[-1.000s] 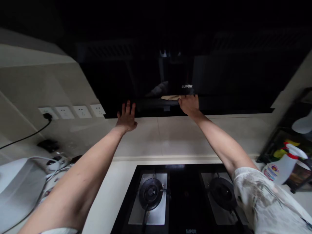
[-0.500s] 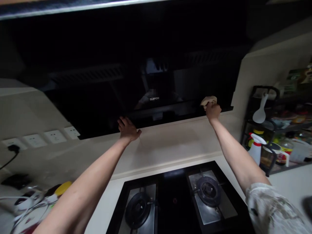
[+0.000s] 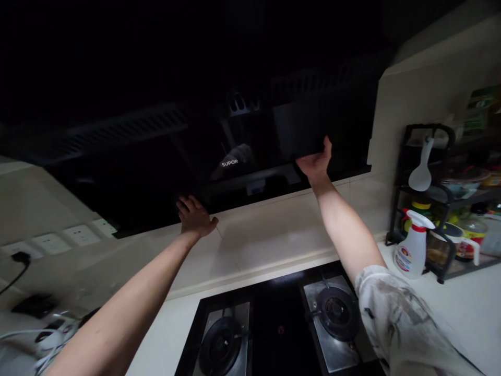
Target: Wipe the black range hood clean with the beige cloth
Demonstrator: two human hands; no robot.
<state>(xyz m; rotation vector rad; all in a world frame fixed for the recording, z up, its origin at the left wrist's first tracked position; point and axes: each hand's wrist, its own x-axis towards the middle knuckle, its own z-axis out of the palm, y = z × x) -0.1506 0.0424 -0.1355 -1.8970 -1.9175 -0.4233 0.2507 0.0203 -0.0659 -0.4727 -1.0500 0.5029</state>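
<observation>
The black range hood [image 3: 156,172] with the SUPOR lettering slants across the upper part of the head view. My left hand [image 3: 195,216] lies against its lower edge, left of the middle, fingers spread and the thumb pointing right. Over on the right side, my right hand [image 3: 316,163] is at the hood's lower front panel with its thumb sticking up. Its other fingers are hidden from view, and no cloth can be seen at it.
Below is a black gas hob [image 3: 274,297] with two burners. A white spray bottle [image 3: 412,250] stands on the right by a dark rack [image 3: 446,209], where a white spoon [image 3: 421,169] hangs. Wall sockets [image 3: 81,235] and white cables [image 3: 50,342] are at left.
My right hand has moved left along the hood and turned, its thumb now up; the beige cloth seen in it before is out of sight. My left hand stays at the hood edge.
</observation>
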